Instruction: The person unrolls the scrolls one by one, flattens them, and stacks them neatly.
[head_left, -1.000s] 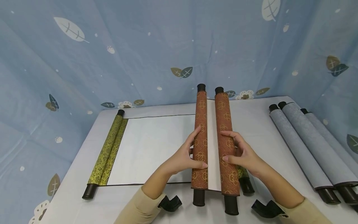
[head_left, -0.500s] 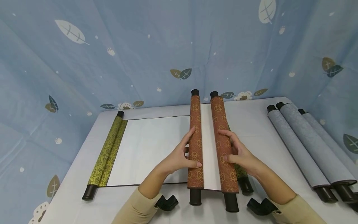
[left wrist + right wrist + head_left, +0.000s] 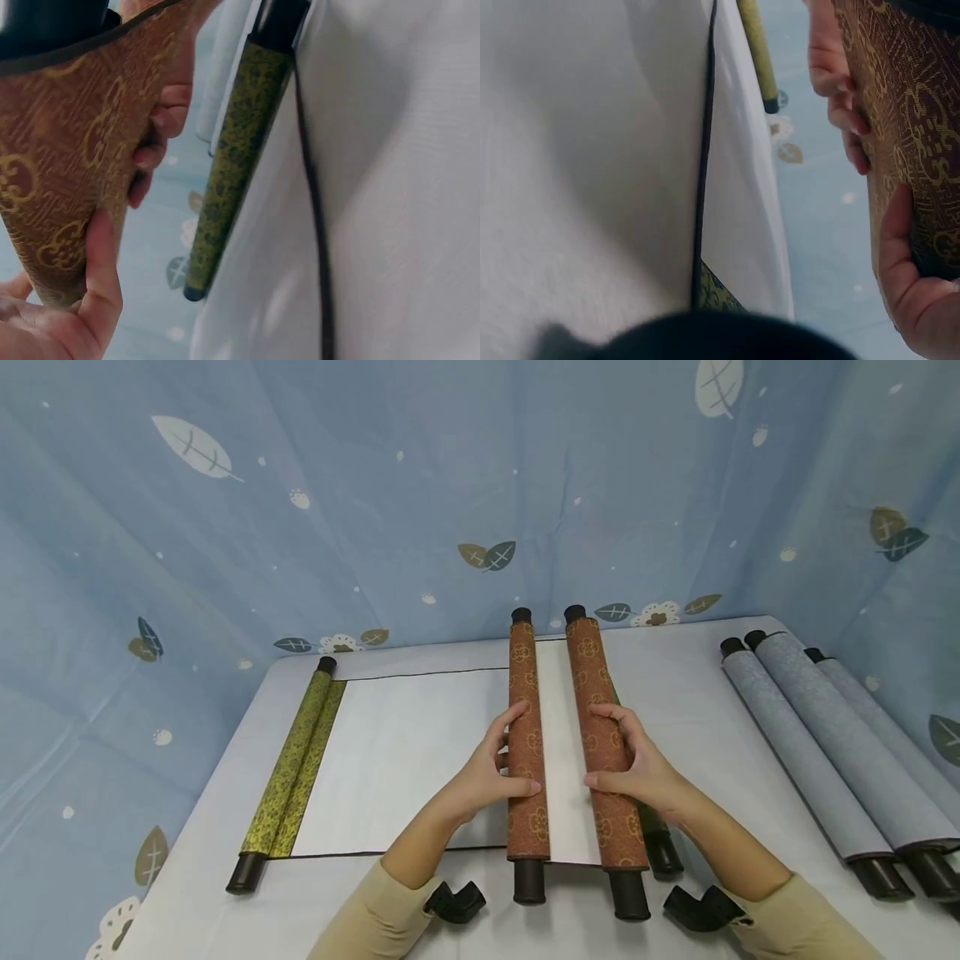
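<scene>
A red-brown scroll with gold flower patterns is held up over the table, partly unrolled, its left roll (image 3: 522, 664) and right roll (image 3: 585, 664) standing side by side with a white strip (image 3: 560, 735) between them. My left hand (image 3: 487, 777) grips the left roll, thumb on the front and fingers reaching round its outer side. On the right roll, my right hand (image 3: 641, 768) holds in the same way, its thumb near the inner edge. Both wrist views show fingers curled on the brocade (image 3: 52, 165). Black knobs cap the roll ends.
Beneath lies an unrolled yellow-green scroll: white sheet (image 3: 405, 743), left roll (image 3: 288, 768), and right roll (image 3: 662, 843) mostly hidden behind the brown one. Several grey scrolls (image 3: 847, 727) lie along the right of the white-covered table (image 3: 693, 693). A blue leaf-print cloth (image 3: 337, 493) hangs behind.
The brown scroll has shifted slightly left and its top has dipped. The white strip between its rolls is wider. My right thumb has moved towards the right roll's inner edge.
</scene>
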`<act>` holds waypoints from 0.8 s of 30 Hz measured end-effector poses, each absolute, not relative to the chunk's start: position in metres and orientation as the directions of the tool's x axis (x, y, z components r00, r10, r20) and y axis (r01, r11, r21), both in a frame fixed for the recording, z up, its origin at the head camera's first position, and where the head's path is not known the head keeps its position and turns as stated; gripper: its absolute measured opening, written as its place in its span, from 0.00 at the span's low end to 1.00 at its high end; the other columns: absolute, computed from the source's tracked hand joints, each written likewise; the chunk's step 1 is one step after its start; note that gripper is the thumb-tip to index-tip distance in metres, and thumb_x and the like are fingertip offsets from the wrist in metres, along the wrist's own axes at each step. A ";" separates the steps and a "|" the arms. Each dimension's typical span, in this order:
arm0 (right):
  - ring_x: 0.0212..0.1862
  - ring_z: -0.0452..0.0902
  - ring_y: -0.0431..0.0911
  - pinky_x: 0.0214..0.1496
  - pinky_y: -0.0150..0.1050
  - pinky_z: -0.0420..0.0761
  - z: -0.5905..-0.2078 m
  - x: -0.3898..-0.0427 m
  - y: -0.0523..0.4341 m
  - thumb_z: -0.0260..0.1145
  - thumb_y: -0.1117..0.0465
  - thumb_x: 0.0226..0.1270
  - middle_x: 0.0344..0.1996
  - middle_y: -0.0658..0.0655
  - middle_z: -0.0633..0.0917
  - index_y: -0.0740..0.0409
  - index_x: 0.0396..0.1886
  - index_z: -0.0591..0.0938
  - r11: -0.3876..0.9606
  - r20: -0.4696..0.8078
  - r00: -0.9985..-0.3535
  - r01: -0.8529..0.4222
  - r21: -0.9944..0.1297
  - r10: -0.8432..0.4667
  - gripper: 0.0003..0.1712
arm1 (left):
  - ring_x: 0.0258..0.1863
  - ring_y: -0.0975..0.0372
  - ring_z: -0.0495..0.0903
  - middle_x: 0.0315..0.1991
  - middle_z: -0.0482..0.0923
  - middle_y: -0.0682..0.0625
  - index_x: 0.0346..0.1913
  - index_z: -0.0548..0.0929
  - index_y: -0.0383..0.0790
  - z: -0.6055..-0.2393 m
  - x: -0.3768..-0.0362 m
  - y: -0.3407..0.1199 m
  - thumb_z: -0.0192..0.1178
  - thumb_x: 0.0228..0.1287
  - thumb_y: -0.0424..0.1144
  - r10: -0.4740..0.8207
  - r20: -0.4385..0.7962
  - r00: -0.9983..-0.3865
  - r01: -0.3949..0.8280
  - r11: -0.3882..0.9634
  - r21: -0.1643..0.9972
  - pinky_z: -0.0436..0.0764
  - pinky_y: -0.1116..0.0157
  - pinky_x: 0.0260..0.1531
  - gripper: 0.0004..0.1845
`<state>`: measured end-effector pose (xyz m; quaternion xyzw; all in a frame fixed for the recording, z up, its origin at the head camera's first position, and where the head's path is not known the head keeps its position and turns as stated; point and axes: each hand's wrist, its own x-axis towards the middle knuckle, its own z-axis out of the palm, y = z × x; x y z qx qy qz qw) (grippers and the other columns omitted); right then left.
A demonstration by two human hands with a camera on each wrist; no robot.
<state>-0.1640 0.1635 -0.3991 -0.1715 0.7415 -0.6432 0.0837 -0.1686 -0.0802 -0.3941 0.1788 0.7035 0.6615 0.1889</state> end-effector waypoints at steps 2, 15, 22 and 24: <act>0.55 0.63 0.55 0.51 0.43 0.72 -0.401 -0.166 0.165 0.70 0.70 0.52 0.65 0.63 0.57 0.55 0.70 0.54 0.136 0.112 -0.923 -0.173 -0.975 -0.368 0.49 | 0.56 0.46 0.68 0.68 0.52 0.40 0.74 0.47 0.63 -0.394 -0.169 -0.082 0.64 0.49 0.28 0.520 -0.022 -0.854 0.007 0.054 0.999 0.76 0.56 0.46 0.53; 0.55 0.65 0.51 0.49 0.42 0.74 -0.403 -0.170 0.175 0.69 0.70 0.52 0.67 0.61 0.53 0.51 0.71 0.52 0.138 0.107 -0.901 -0.180 -0.974 -0.420 0.51 | 0.58 0.52 0.62 0.67 0.53 0.41 0.73 0.50 0.61 -0.399 -0.173 -0.089 0.57 0.44 0.26 0.504 -0.021 -0.863 -0.007 0.030 1.000 0.69 0.57 0.49 0.51; 0.56 0.64 0.60 0.47 0.52 0.74 -0.398 -0.170 0.176 0.67 0.71 0.52 0.65 0.68 0.54 0.52 0.71 0.52 0.131 0.095 -0.902 -0.164 -0.978 -0.421 0.50 | 0.52 0.53 0.70 0.59 0.63 0.38 0.69 0.55 0.56 -0.402 -0.174 -0.083 0.69 0.50 0.35 0.422 -0.107 -0.900 -0.093 0.053 0.994 0.75 0.59 0.44 0.46; 0.62 0.57 0.67 0.50 0.59 0.71 -0.396 -0.170 0.176 0.68 0.70 0.53 0.67 0.68 0.53 0.53 0.71 0.52 0.159 0.095 -0.907 -0.174 -0.972 -0.411 0.49 | 0.52 0.53 0.71 0.59 0.63 0.38 0.69 0.54 0.56 -0.401 -0.173 -0.082 0.71 0.49 0.35 0.416 -0.121 -0.901 -0.109 0.053 0.993 0.76 0.60 0.43 0.47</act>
